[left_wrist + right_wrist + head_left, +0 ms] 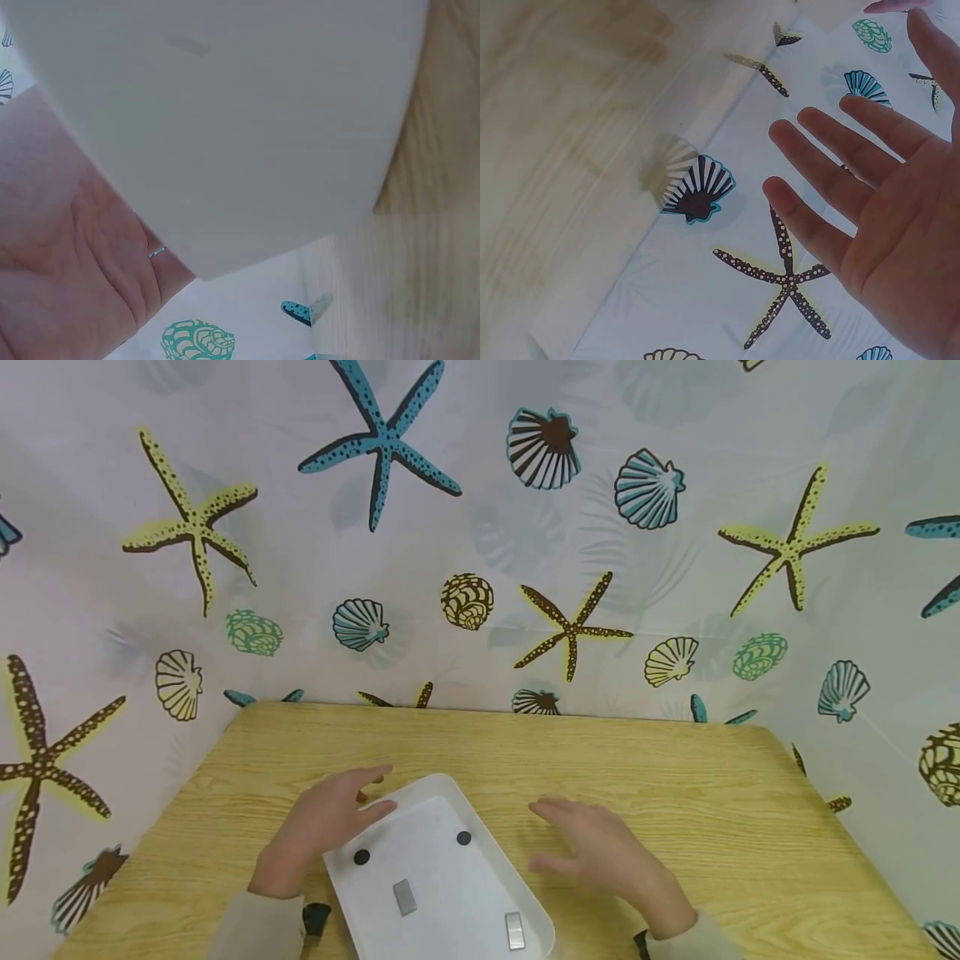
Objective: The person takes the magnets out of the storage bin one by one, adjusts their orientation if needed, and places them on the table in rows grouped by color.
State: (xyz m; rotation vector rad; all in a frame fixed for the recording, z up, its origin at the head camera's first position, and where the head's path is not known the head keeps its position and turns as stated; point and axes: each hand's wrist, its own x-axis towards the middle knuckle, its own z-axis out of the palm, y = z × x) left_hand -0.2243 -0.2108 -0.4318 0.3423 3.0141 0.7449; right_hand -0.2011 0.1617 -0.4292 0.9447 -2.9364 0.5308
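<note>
A white tray (450,877) with rounded corners lies at a slant on the wooden table, running past the bottom of the head view. Inside it are two small black discs (464,838) and two small grey rectangular pieces (405,897). My left hand (326,814) is at the tray's far left edge, fingers loosely extended and thumb over the rim. The white tray (247,142) hides part of that hand in the left wrist view. To the right of the tray, my right hand (592,847) hovers over the table with fingers spread, holding nothing.
The wooden table (675,777) reaches back to a curtain (480,527) printed with starfish and shells, which also borders both sides. Dark bands (316,918) show at my wrists, by the light sleeves (258,931).
</note>
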